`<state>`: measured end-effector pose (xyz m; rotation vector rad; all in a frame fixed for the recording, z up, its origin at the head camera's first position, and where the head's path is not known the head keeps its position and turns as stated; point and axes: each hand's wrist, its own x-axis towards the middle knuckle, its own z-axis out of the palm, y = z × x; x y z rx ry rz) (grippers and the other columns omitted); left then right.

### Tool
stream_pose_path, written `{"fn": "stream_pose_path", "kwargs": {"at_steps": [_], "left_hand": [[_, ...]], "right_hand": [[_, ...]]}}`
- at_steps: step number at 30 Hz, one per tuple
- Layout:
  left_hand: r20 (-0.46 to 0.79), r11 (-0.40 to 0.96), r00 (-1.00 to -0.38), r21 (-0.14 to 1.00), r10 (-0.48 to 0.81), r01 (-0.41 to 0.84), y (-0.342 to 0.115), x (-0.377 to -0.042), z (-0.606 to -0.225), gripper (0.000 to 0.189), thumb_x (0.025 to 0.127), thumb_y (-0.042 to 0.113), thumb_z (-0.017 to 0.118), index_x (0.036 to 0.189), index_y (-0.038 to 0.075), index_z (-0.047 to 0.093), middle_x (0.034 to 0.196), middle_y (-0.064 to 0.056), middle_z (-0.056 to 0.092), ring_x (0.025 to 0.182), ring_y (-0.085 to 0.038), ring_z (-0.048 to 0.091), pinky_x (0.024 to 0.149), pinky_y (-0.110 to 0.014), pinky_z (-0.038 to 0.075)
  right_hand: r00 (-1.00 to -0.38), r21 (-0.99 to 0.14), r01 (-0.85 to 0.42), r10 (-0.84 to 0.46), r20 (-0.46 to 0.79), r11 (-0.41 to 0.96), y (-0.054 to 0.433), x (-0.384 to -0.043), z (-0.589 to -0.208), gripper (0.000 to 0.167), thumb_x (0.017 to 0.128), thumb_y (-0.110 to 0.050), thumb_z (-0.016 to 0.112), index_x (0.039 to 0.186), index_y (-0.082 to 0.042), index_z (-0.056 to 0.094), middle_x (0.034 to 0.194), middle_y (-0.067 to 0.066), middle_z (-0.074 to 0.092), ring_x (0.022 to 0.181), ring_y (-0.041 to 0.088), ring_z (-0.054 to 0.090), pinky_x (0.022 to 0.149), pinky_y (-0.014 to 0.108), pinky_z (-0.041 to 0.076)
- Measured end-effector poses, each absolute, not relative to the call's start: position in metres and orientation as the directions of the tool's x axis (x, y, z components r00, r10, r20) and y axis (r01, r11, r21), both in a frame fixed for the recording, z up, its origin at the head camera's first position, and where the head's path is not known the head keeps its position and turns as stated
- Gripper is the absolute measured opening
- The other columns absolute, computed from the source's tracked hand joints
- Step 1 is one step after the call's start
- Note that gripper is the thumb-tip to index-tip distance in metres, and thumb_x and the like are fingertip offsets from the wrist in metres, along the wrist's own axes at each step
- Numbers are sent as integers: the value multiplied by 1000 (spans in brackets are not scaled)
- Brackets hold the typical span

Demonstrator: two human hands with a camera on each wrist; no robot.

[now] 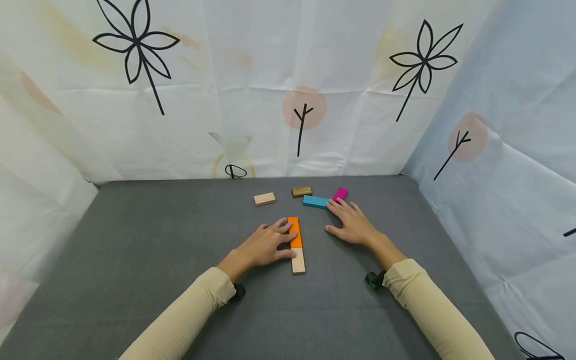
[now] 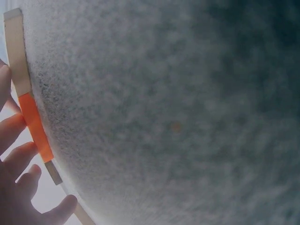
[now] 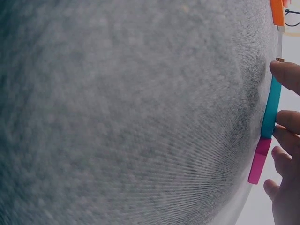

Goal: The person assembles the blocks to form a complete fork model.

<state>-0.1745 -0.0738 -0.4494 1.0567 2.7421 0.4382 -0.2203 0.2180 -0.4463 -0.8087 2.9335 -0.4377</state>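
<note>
Orange block point(image 1: 296, 242) lies flat on grey table point(image 1: 157, 260), long side pointing away from the person. Cream block point(image 1: 298, 262) sits end to end with it, touching, on the orange block's near side, same line.

Left hand point(image 1: 267, 245) comes in from the left of the orange block. Fingers apart, fingertips on the orange block; thumb at the left edge of the cream block. No clamp visible; how hard it presses, can't tell.

Right hand point(image 1: 355, 225) is to the right of and beyond the orange block, palm down, thumb well apart from the fingers, nothing gripped. Fingertips at the right end of blue block point(image 1: 315, 201) and by pink block point(image 1: 340, 194); exact contact can't tell.

Blue block: beyond the orange block, slightly right, lying crosswise. Pink block: further right of the orange block, angled, meeting blue's end in the right wrist view; fingers partly hide that joint from the head. Brown block point(image 1: 301, 191): beyond the orange block, behind blue's left end. Pale block point(image 1: 264, 199): beyond and left of the orange block, alone.

Backdrop point(image 1: 252, 110) with plant drawings stands well beyond the orange block.
</note>
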Motion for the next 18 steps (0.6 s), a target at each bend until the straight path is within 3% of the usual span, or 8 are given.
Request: {"fn": "stream_pose_path", "kwargs": {"at_steps": [18], "left_hand": [[-66, 718, -743, 328, 666, 614, -74, -174, -450, 65, 96, 56, 56, 148, 17, 49, 159, -8, 34, 150, -29, 21, 108, -63, 30]], "right_hand": [[-816, -337, -543, -578, -4, 769, 194, -217, -445, 69, 95, -37, 64, 152, -6, 41, 159, 13, 34, 149, 35, 23, 115, 64, 13]]}}
